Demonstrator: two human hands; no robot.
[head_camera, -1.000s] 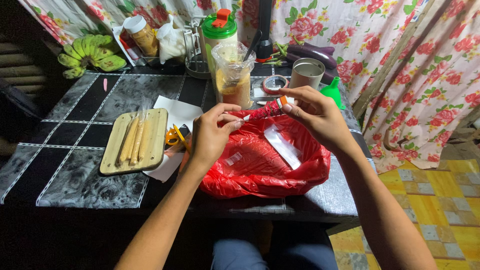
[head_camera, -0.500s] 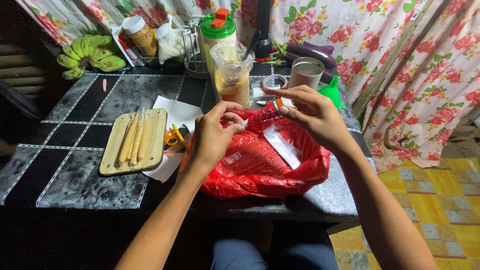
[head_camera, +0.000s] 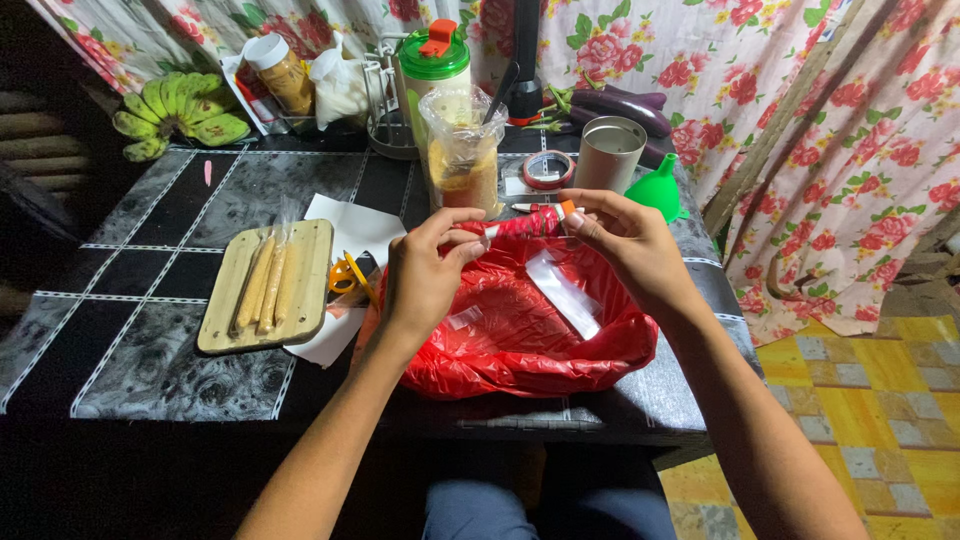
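Here, both hands pinch a red tube.

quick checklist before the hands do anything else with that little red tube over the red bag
1. Both hands on the tube: left hand pinches one end, right hand the orange-tipped end of the red tube. Ok.
2. Tube over the red bag, so drips would likely land inside. Ok.
3. Tube sealed or open: too small to see. Cannot tell.
4. Filled plastic bag in the cup stands upright just behind the hands; could be knocked. Not ok.
5. Wooden board with filled sticks lies apart, left of the hands. Ok.
6. Scissors near the left wrist, blades hidden. Cannot tell.
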